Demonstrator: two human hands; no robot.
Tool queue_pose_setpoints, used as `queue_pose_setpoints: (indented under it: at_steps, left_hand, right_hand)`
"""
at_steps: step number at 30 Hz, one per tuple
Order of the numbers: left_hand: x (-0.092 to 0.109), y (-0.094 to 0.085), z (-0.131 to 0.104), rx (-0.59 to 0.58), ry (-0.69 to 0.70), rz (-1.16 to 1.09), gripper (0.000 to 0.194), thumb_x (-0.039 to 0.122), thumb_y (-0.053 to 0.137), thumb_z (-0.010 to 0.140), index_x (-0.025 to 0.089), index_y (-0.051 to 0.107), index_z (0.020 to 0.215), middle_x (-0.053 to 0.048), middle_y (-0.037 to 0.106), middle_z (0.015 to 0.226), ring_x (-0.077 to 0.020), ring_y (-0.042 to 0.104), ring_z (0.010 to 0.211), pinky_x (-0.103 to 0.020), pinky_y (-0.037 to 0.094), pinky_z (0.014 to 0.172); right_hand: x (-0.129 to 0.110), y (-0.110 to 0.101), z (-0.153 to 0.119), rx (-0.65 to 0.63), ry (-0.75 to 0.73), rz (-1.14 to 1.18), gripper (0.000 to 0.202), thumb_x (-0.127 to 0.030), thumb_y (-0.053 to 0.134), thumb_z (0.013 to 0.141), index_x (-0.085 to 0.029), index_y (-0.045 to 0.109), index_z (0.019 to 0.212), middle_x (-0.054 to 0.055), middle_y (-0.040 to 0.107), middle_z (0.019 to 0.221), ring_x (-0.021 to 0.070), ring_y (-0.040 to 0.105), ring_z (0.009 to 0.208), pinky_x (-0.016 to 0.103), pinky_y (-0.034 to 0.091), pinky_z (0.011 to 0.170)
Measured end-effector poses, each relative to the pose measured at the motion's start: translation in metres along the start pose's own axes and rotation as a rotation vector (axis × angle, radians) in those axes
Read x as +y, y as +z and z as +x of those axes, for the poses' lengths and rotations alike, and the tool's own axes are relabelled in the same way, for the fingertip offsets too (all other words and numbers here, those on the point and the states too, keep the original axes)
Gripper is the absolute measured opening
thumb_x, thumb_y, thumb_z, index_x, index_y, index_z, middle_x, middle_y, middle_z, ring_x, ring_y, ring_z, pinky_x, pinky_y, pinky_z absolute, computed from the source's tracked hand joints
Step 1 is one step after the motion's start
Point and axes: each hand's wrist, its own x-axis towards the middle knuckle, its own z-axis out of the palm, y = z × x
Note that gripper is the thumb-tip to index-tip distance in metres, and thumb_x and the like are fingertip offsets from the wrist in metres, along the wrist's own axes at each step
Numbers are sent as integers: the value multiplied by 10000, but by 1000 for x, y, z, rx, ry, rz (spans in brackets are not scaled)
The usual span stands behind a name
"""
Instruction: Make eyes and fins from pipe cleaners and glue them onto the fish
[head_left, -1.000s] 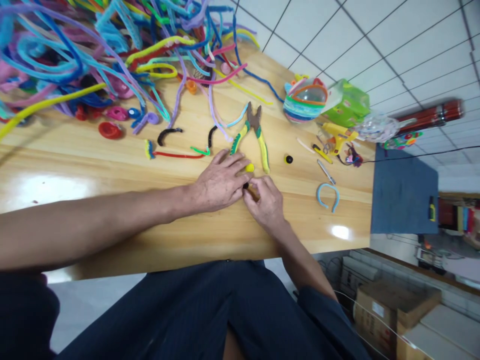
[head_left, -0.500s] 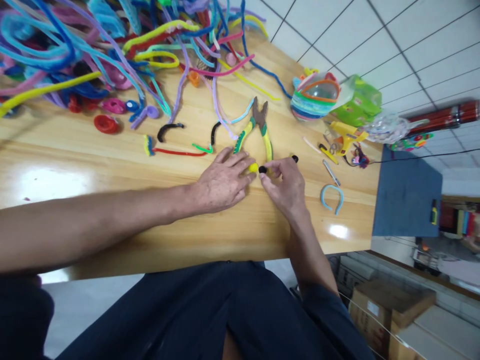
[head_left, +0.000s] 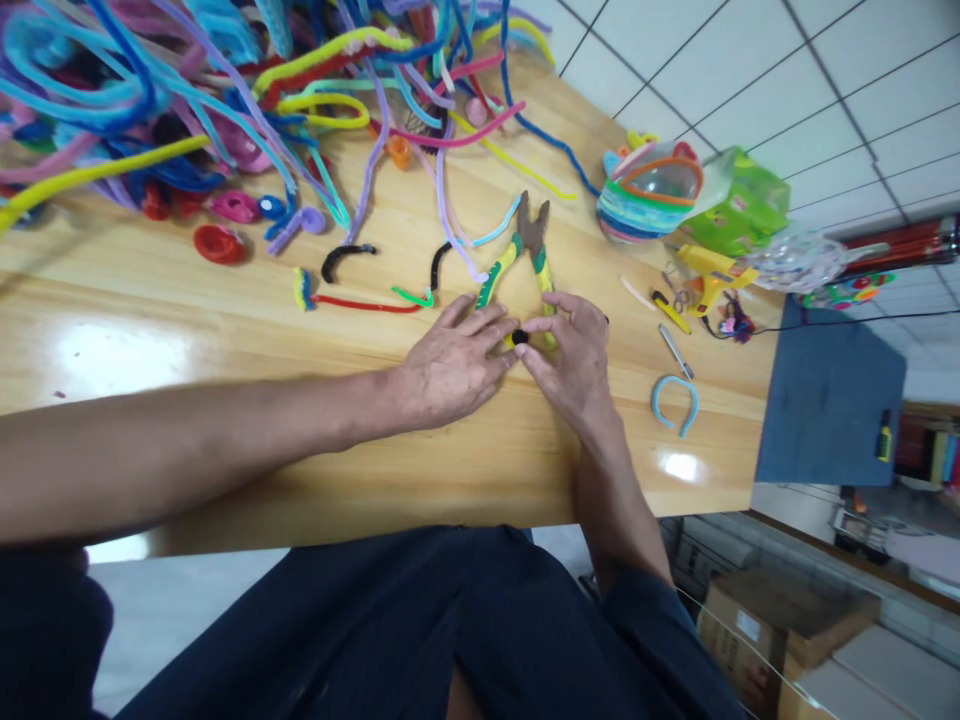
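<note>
My left hand (head_left: 452, 366) lies palm down on the table, its fingertips closed around a small yellow fuzzy piece (head_left: 511, 341), mostly hidden now. From the right, my right hand (head_left: 574, 352) pinches a small round black fuzzy piece (head_left: 520, 338) between thumb and index finger, right against the yellow one. Just beyond both hands are pliers (head_left: 532, 232) with green and yellow handles, jaws pointing away and handles spread. Left of them lie a black pipe cleaner (head_left: 440, 264), a green bent one (head_left: 414, 297) and a red one (head_left: 367, 304).
A heap of coloured pipe cleaners (head_left: 187, 110) covers the far left. A striped basket (head_left: 651, 195), a yellow glue gun (head_left: 711, 278), a yellow cutter (head_left: 671, 311), a silver pen (head_left: 676, 351) and a light blue curved pipe cleaner (head_left: 675, 404) lie to the right. The table edge runs along my lap.
My right hand has brought the black piece left against the yellow one, which it now mostly covers. The right hand's fingers now overlap the pliers' right handle. The view has shifted slightly.
</note>
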Motion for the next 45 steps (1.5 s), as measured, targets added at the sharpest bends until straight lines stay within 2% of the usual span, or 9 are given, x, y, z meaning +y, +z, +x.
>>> queue_pose_setpoints:
  at_steps: [7,15,23,29,40,45]
  left_hand:
    - [1,-3,0,11,29,55,303,228,604,1025,193,825,1229,-163,709,1491,-350,561,1473,-641,422,1262]
    - [3,-9,3,-5,10,22,316,199,629,962,163,846,1189,-180,724,1471,-383,583,1461,-657,430,1264]
    - [3,-11,2,-15,33,77,311,214,605,994,159,835,1196,-185,718,1479,-379,595,1466,-656,460,1251]
    - [3,-10,1,0,26,90,286,201,583,1006,135,842,1108,-197,725,1448,-365,606,1465,-604,498,1246]
    - [5,-11,3,17,-23,-20,285,187,597,988,161,853,1111,-184,747,1400,-382,606,1448,-658,478,1246]
    - [5,-10,2,26,-13,3,296,193,573,1010,150,848,1111,-185,741,1410,-366,610,1444,-629,476,1255]
  right_hand:
    - [3,3,-1,-6,-43,-30,186,-374,713,994,-285,696,1156,104,678,1449,339,624,1350,583,456,1178]
    - [4,7,-2,17,-34,-17,194,-338,714,980,-286,696,1166,96,688,1430,339,628,1338,580,455,1173]
    - [9,3,-4,12,-66,7,257,-378,675,1001,-304,675,1247,97,667,1473,340,620,1370,596,466,1185]
    - [12,8,-6,-7,-47,26,223,-409,647,1020,-282,700,1196,115,617,1547,369,559,1452,644,414,1232]
    - [7,12,-4,8,-41,-20,198,-383,650,1005,-271,679,1166,126,636,1532,362,567,1445,639,436,1216]
    - [6,9,-4,26,-61,-44,187,-365,653,988,-264,668,1145,127,635,1520,355,575,1419,633,448,1202]
